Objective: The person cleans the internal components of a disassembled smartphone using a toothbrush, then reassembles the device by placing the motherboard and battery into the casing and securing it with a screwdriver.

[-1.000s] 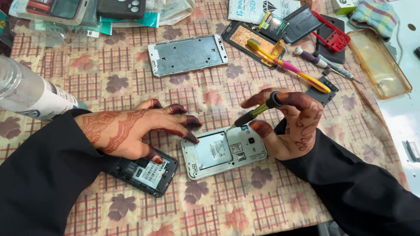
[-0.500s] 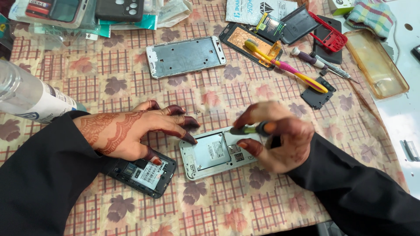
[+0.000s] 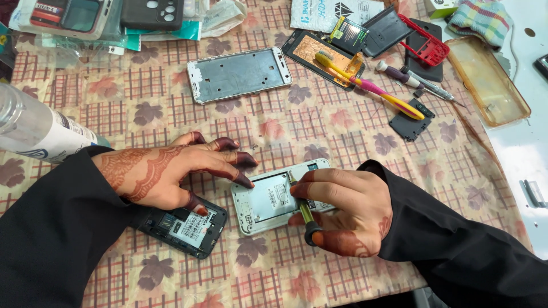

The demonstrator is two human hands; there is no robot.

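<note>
A white phone (image 3: 264, 201) with its back off lies face down on the patterned tablecloth. My right hand (image 3: 342, 208) grips a small yellow-green screwdriver (image 3: 302, 210), its tip down on the phone's upper right part. My left hand (image 3: 171, 171) lies flat beside the phone, fingertips touching its left edge and holding it still. The left thumb rests on a dark opened phone (image 3: 185, 228) that lies under the wrist.
A silver phone frame (image 3: 240, 73) lies further back. A yellow-pink toothbrush (image 3: 371, 85), dark phone parts, a red frame (image 3: 425, 43) and a second screwdriver (image 3: 416, 81) lie at back right. A clear amber case (image 3: 488, 80) sits at right. A bottle (image 3: 34, 131) lies at left.
My right hand has turned over and come down onto the white phone, bringing the screwdriver from held above it to tip down on the phone. The left hand has stayed put.
</note>
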